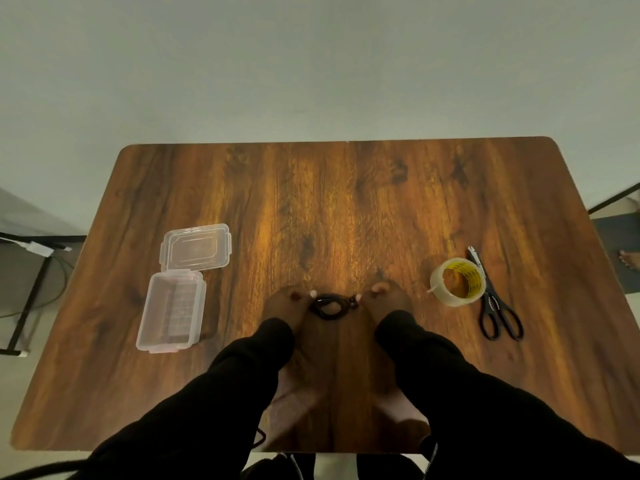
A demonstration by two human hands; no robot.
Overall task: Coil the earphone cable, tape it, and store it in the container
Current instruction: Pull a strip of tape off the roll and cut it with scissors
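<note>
Coiling appears complete: we hold the cable (pixel 329 306) as a small bundle just above the table (pixel 346 202), near its front centre. The left hand (pixel 284 306) and right hand (pixel 384 301) pinch it from opposite sides with their fingertips. Taping is not yet done; the tape (pixel 457 282) and scissors (pixel 498 313) lie untouched to the right. The container (pixel 171 310) sits open at left, its lid (pixel 195 247) beside it, awaiting the bundle.

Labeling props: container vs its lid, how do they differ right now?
The container is deep and sits open side up, nearer the person; the lid is shallow, lies flat beyond it and looks smaller. The lid shows clip tabs along its edges. Both are clear plastic, rectangular, on the table's left side.
</note>
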